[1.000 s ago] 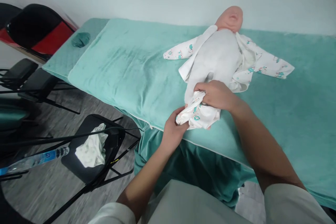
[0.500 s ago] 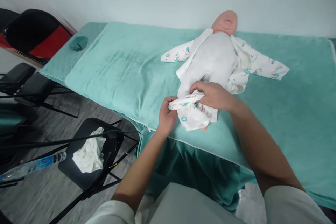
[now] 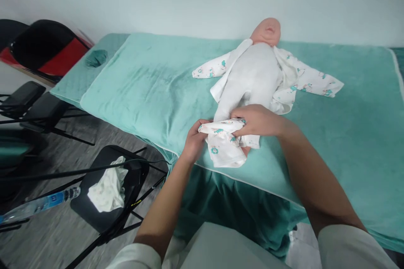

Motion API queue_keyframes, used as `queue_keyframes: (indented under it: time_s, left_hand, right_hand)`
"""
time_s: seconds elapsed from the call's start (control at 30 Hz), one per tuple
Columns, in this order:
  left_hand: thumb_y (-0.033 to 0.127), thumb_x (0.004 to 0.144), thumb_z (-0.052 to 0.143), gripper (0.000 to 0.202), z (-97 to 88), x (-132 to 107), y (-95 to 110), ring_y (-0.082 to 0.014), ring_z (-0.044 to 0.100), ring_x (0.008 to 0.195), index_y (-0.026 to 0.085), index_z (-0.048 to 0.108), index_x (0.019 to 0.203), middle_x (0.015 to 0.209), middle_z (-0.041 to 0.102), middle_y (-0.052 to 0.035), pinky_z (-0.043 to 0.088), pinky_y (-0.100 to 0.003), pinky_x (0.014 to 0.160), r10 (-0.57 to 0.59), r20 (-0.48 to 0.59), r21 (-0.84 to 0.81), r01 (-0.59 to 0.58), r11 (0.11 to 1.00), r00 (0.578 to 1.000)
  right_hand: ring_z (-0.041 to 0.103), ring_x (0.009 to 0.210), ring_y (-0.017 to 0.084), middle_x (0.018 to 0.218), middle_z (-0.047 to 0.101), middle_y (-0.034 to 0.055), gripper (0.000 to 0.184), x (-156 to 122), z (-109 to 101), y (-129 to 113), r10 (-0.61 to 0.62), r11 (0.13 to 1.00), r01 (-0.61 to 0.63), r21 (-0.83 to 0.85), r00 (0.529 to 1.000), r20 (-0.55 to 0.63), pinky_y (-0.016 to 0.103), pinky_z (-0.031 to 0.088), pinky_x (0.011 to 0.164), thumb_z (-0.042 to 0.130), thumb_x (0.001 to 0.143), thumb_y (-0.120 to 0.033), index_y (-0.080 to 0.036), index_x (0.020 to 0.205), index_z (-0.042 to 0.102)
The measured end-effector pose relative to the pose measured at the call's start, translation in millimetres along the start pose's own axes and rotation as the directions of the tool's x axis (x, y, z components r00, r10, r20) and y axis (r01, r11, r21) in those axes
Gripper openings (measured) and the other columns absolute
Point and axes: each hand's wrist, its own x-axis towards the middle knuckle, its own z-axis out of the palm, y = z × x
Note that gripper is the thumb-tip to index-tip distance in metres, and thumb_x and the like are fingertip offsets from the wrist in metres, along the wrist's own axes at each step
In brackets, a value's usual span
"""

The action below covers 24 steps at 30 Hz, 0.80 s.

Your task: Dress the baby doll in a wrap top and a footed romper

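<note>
Since the earlier frames the left hand (image 3: 193,145) has drawn away from the right hand (image 3: 260,121), stretching the band of the printed white garment (image 3: 225,149) flatter, and its lower part spreads closer to the bed's near edge. Both hands are clamped on that band, one at each end. The garment lies across the doll's lower legs, with a bit of foot showing beside it; whether it goes around them I cannot tell. Small marks on the band are too tiny to read. To the left, a crumpled cloth (image 3: 109,189) rests on a black chair (image 3: 91,214), near a clear bottle (image 3: 36,208) whose blue label is illegible. The doll (image 3: 252,71) lies face up on the green bed (image 3: 151,80), an open printed jacket (image 3: 315,77) about it. Red-and-black chairs (image 3: 44,48) stand beyond the bed's left end, near the pale wall (image 3: 195,0).
</note>
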Motion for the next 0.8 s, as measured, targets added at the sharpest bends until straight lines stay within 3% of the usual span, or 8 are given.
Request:
queue_keyframes:
  time_s: [0.13,0.3,0.4,0.53,0.63,0.8]
  left_hand:
    - [0.026,0.066,0.078,0.024,0.4,16.8,1.2,-0.0111,0.05,0.061,0.02,0.065,0.085,0.067,0.058,0.0049,0.039,-0.023,0.061,0.024,0.029,0.003,-0.024,1.0,0.999]
    - [0.03,0.058,0.087,0.042,-6.2,21.1,6.3,-0.0126,0.055,0.069,0.02,0.066,0.093,0.082,0.063,0.0023,0.042,-0.024,0.066,0.019,0.155,-0.025,-0.015,1.0,0.988]
    - [0.033,0.049,0.094,0.063,-19.4,15.6,6.3,-0.0175,0.062,0.08,0.022,0.067,0.105,0.093,0.067,-0.0013,0.047,-0.027,0.074,-0.064,0.284,-0.064,0.086,0.994,0.957]
    - [0.025,0.046,0.097,0.072,-30.1,16.9,0.0,-0.0169,0.064,0.08,0.024,0.066,0.11,0.094,0.067,-0.0008,0.05,-0.027,0.074,-0.122,0.31,-0.104,0.161,0.981,0.943]
    - [0.02,0.05,0.096,0.059,-25.4,25.7,-5.2,-0.0117,0.06,0.073,0.022,0.067,0.101,0.088,0.065,0.0014,0.048,-0.023,0.068,-0.059,0.308,-0.086,0.089,0.992,0.95]
    - [0.02,0.057,0.092,0.041,-6.2,38.9,-8.2,-0.0084,0.054,0.07,0.019,0.066,0.089,0.081,0.061,0.0033,0.043,-0.019,0.064,0.184,0.183,-0.02,-0.183,0.983,0.966]
  right_hand:
    - [0.059,0.074,0.017,0.082,0.07,-0.0011,0.028,0.1,-1.7,1.0,0.007,1.0,-0.007,-0.009,1.0,0.003,0.027,0.032,0.064,0.074,0.077,-0.047,-0.023,0.087,0.065]
    - [0.06,0.078,0.017,0.088,0.069,-0.0016,0.025,-2.1,-5.3,11.2,-0.052,0.988,0.047,0.148,0.998,0.036,0.026,0.036,0.068,0.071,0.077,-0.042,-0.022,0.089,0.063]
    - [0.06,0.08,0.017,0.09,0.069,-0.0014,0.019,-1.2,-3.6,15.9,-0.058,0.975,0.056,0.213,0.998,0.007,0.027,0.038,0.07,0.067,0.077,-0.033,-0.021,0.09,0.061]
    - [0.063,0.085,0.019,0.094,0.07,0.0,0.021,1.7,0.3,16.3,-0.045,0.969,0.049,0.24,0.999,-0.024,0.028,0.041,0.073,0.065,0.079,-0.034,-0.021,0.094,0.06]
    - [0.063,0.084,0.02,0.093,0.07,0.0002,0.02,2.1,0.3,15.4,-0.039,0.975,0.043,0.22,0.999,-0.02,0.028,0.04,0.072,0.065,0.078,-0.034,-0.021,0.093,0.059]
    - [0.062,0.082,0.019,0.089,0.069,-0.001,0.016,-0.7,-3.6,12.6,-0.016,0.985,0.019,0.172,1.0,-0.021,0.028,0.039,0.07,0.066,0.077,-0.031,-0.022,0.088,0.059]
